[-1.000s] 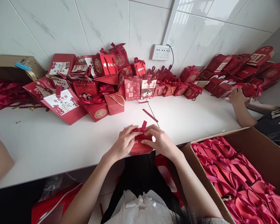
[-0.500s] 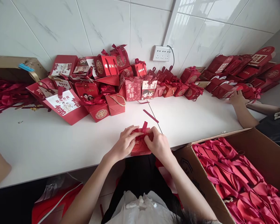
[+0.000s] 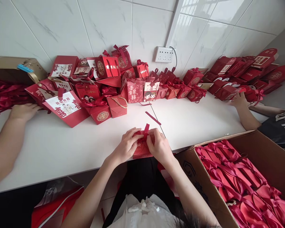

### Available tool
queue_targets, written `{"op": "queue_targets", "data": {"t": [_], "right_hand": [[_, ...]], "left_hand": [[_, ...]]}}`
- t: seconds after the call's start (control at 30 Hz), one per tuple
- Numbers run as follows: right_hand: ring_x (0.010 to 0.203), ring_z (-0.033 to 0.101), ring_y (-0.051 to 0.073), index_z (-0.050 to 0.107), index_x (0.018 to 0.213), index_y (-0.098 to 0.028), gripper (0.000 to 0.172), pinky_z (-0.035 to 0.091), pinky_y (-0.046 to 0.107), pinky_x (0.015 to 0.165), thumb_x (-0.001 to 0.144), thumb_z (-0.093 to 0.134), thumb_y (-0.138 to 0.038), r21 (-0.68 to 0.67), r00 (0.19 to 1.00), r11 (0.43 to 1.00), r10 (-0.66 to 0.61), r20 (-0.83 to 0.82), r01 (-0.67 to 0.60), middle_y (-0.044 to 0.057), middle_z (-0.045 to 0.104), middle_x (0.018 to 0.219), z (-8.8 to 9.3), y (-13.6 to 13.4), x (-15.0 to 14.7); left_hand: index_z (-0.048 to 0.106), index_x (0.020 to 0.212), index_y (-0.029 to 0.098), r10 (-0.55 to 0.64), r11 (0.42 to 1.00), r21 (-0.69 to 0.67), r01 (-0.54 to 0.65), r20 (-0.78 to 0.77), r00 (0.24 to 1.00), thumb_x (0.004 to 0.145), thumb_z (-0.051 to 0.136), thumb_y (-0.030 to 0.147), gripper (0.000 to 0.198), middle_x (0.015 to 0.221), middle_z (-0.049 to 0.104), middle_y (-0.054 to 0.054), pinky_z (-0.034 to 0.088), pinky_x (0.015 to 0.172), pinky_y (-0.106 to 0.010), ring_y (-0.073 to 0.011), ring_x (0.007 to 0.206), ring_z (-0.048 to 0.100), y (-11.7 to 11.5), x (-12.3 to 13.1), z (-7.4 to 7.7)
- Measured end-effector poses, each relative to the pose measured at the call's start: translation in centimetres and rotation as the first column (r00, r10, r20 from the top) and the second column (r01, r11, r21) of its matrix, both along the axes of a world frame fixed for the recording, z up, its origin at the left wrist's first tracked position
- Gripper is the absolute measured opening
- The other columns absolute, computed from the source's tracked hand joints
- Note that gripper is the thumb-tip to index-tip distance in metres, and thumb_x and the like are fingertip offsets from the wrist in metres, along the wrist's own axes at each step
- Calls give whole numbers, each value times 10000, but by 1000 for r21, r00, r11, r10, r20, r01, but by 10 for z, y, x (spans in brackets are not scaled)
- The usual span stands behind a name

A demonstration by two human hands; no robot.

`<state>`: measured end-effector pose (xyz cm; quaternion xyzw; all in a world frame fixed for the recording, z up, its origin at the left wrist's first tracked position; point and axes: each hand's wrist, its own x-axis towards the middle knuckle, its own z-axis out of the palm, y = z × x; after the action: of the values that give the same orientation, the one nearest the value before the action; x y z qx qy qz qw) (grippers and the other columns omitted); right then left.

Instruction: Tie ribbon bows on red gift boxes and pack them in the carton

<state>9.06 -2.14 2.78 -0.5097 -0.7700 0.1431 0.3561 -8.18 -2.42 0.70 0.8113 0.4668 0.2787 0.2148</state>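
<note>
A small red gift box (image 3: 140, 151) sits at the table's front edge, right before me. A red ribbon (image 3: 146, 130) stands up from its top. My left hand (image 3: 127, 145) pinches the ribbon from the left, thumb and index finger together near the knot. From the right, my right hand (image 3: 159, 145) pinches the ribbon too, its fingers curled and covering the box's right part. The knot itself is mostly hidden by my fingers. A loose strip of dark red ribbon (image 3: 153, 118) lies on the white table (image 3: 187, 123) just beyond.
Red gift boxes and bags (image 3: 102, 114) are piled along the wall. An open carton (image 3: 192, 147) at my right holds several ribboned red boxes. Another person's hand (image 3: 25, 111) reaches to ribbons (image 3: 11, 91) at left; a second person's hand (image 3: 240, 100) touches boxes at right.
Another person's arm has come in from the left, its hand now at the ribbon pile. My fingers have shifted slightly on the ribbon, whose end stands more upright.
</note>
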Motion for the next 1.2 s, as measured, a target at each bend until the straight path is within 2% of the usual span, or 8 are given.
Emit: {"op": "queue_targets", "data": {"t": [0.07,0.23,0.4,0.5,0.67,0.8,0.97,1.2], "right_hand": [[639,556,168,456,920,-209,101,461,313,655,847,414,-154,-5,999,1000,25,-25,-26,16,580,742,0,0,1],[782,587,189,509,1061,-194,251,489,346,723,812,484,-182,-21,997,999,27,-66,-29,90,580,1000,3,0,5],[674,556,166,519,816,-213,105,468,327,690,771,465,-135,-69,996,997,-44,-81,39,26,586,788,1,0,2],[668,552,177,476,826,-215,107,465,339,674,752,450,-142,-72,993,994,-86,-82,80,30,585,789,-1,-3,-4],[769,595,192,486,1027,-204,259,476,362,736,773,467,-152,-138,995,990,9,-97,-22,68,610,950,9,-10,-3],[708,577,162,525,1062,-199,229,485,310,686,839,497,-241,-197,987,976,67,-146,-96,40,592,863,19,-13,10],[654,549,152,570,898,-207,121,447,297,642,802,497,-197,-146,999,989,-25,-41,19,29,577,820,12,-4,16],[485,411,123,349,721,-237,111,374,262,537,722,431,-161,-173,989,980,-115,-97,97,-57,451,582,2,-6,3]], "left_hand": [[556,1174,224,2,1000,0,-2,-2,1000,879,312,115,398,1393,424,-50,343,1110,-430,-222,1337,332,0,0,0],[550,1192,232,3,1000,-10,-4,-13,1000,888,311,120,403,1399,417,-43,337,1112,-421,-215,1341,325,-1,0,1],[545,1199,240,-3,1000,-21,2,-10,1000,884,307,106,417,1397,415,-39,336,1111,-425,-215,1340,321,-1,1,3],[544,1199,254,-8,1000,-26,8,-4,1000,878,313,104,423,1394,416,-31,332,1113,-429,-214,1339,322,-1,1,4],[544,1195,246,-6,1000,-13,6,-1,1000,883,318,119,406,1390,421,-44,335,1106,-441,-226,1335,328,0,0,3],[542,1198,257,-9,1000,-15,9,2,1000,887,321,123,405,1394,418,-36,327,1108,-448,-229,1339,324,0,0,3],[542,1211,248,-11,1000,-27,11,-4,1000,883,307,110,426,1402,412,-38,326,1112,-441,-225,1348,309,0,1,4],[532,1225,268,-9,999,-36,9,-13,1000,876,307,100,448,1413,411,-28,293,1127,-466,-223,1361,300,0,0,5]]}}
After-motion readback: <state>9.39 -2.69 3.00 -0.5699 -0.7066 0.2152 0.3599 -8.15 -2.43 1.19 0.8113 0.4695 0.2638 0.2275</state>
